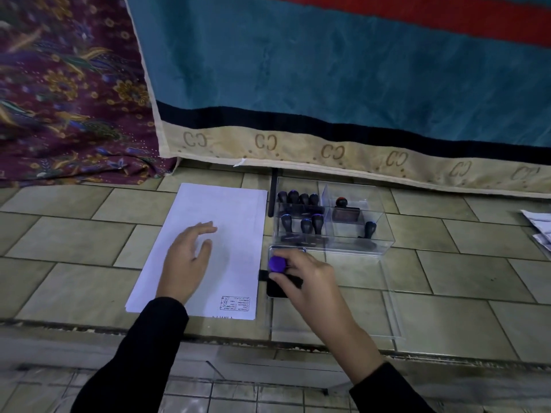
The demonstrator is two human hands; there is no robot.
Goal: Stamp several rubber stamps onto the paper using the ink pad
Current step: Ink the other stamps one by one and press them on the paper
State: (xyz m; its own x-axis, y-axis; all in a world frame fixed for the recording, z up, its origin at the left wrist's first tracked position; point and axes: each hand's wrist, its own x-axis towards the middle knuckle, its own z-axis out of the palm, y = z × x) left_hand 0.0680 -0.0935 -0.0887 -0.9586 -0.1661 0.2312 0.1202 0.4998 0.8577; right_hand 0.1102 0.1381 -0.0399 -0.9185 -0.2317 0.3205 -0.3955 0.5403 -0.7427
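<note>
A white paper [232, 222] lies on the tiled floor with one rectangular stamp print [234, 303] near its bottom right corner. My left hand [186, 260] rests flat on the sheet, fingers spread. My right hand [307, 281] grips a black rubber stamp with a purple knob [278, 263], held over the dark ink pad [275, 289] just right of the paper. I cannot tell whether the stamp's face touches the pad. Behind it a clear plastic box [378, 231] holds several more black-handled stamps [301, 216].
A teal, red and beige blanket [343, 84] hangs behind the box. Purple floral cloth [68, 99] fills the back left. A clear lid [337, 323] lies under my right wrist. Loose papers [539, 228] sit at the right edge. A step edge [208, 338] runs across in front.
</note>
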